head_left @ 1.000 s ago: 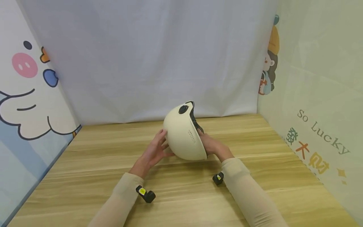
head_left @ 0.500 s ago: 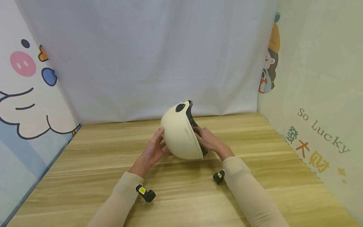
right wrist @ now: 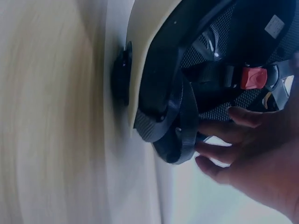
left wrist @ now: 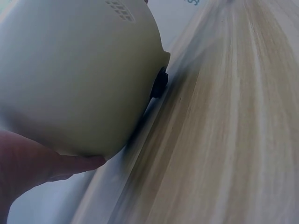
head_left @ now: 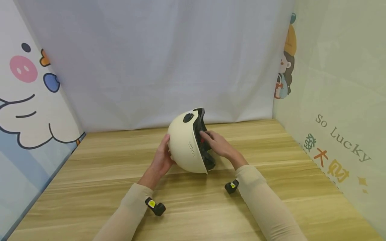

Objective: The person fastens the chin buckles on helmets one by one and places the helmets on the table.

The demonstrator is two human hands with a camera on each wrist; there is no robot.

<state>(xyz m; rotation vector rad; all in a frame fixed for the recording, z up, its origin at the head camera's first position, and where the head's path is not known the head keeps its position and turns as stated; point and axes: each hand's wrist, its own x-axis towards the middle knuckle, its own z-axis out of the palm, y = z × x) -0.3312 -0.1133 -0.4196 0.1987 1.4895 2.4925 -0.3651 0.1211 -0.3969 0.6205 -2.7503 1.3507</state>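
A cream helmet (head_left: 185,144) lies tilted on the table, its open side turned to the right. My left hand (head_left: 161,160) supports the dome from the left, thumb stretched along the shell (left wrist: 79,74); its other fingers are mostly hidden. At the opening is my right hand (head_left: 221,145), fingers reaching to the black lining. In the right wrist view, its spread, slightly bent fingers (right wrist: 222,151) are beside a black strap (right wrist: 189,112); whether they touch it I cannot tell. A red buckle (right wrist: 254,78) shows inside. One dark round knob (head_left: 188,117) sits on the shell.
The wood-grain table (head_left: 193,207) spreads around the helmet. Behind it hangs a pale curtain (head_left: 169,60). Printed panels stand on both sides, a cartoon one (head_left: 27,100) on the left and a lettered one (head_left: 340,110) on the right. Small black cameras are worn on both wrists.
The helmet has shifted slightly left and turned so more of its dark inside shows. My left hand has followed it, while the right hand has come out from deeper inside the opening, fingers now visible.
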